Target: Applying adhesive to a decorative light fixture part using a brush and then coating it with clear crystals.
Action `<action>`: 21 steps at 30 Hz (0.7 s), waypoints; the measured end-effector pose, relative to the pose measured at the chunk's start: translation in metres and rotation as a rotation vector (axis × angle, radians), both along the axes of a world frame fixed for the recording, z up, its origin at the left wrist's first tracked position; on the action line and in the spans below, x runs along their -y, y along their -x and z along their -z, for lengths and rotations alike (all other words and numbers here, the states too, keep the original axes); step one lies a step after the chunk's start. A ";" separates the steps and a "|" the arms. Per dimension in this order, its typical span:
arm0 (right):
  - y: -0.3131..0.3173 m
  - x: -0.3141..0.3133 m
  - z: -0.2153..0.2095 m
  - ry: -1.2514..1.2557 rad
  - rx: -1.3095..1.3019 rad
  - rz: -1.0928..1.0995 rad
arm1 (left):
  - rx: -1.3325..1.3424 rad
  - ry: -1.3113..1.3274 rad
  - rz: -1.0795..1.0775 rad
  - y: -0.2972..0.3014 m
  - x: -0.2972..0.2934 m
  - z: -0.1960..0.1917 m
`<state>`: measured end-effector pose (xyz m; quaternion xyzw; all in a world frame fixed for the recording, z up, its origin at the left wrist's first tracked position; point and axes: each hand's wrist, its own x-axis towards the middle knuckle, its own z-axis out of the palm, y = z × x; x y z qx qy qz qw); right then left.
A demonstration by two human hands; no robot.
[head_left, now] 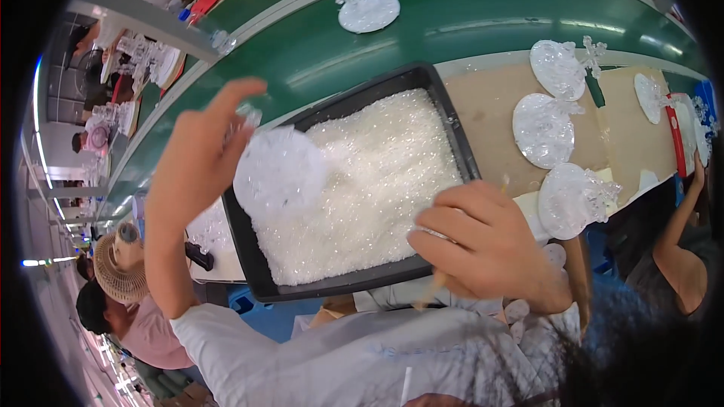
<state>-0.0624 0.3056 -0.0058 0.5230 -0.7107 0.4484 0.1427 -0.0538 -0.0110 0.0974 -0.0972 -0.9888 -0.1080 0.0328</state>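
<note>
My left hand (pixel 200 154) is closed around the clear upper part of an ornament, whose round white base (pixel 279 169) is tilted over the left side of a black tray (pixel 343 281). Fingers cover most of the clear part. White glittering granules (pixel 385 173) fill the tray, heaped unevenly. My right hand (pixel 483 245), fingers curled, is at the tray's right front edge. A thin wooden stick (pixel 432 292) pokes out below its fingers; its ends are too blurred to tell the kind.
Similar ornaments with white discs (pixel 544 130) lie on brown cardboard (pixel 483 98) at right. Another ornament (pixel 368 9) sits on the green conveyor belt (pixel 302 53) beyond the tray. A co-worker's arm (pixel 682 218) reaches in at far right. Another person (pixel 139 324) sits at left.
</note>
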 end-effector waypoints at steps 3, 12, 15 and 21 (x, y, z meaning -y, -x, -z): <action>0.007 0.035 -0.005 -0.604 -0.296 0.009 | 0.083 0.049 -0.113 -0.035 0.020 0.018; 0.060 0.130 0.039 -1.164 -0.439 0.059 | -0.033 0.002 -0.120 -0.047 0.049 0.067; 0.057 0.147 0.049 -1.154 -0.420 -0.066 | -0.032 -0.120 -0.146 -0.053 0.047 0.069; 0.035 0.134 0.038 -0.704 -0.454 -0.234 | 0.074 -0.309 -0.319 -0.077 0.040 0.075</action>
